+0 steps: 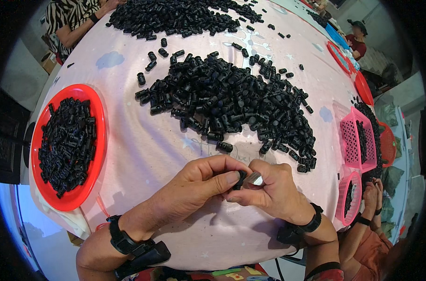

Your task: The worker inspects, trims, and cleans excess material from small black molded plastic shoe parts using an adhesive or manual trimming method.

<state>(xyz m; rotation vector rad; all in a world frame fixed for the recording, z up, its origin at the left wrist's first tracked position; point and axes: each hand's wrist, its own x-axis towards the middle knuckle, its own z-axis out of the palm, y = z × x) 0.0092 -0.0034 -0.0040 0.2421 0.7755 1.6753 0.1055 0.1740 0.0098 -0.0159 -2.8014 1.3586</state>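
Observation:
In front of me, close to the near edge of the table, both my hands meet. My left hand (201,180) pinches a small black cord lock (240,180) between thumb and fingertips. Against it, my right hand (274,187) is closed on a shiny silvery piece (254,180); its exact kind is not clear, and the fingers cover part of it. Just beyond my hands spreads a loose heap of black, barrel-shaped cord locks (227,96). On the left stands a round red tray (102,140) filled with similar black pieces.
A second black heap (175,18) lies at the far side, near a person in a striped top (72,21). Pink baskets (376,145) line the right edge, beside another person's hands (373,194). A pale patterned cloth (128,136) covers the table.

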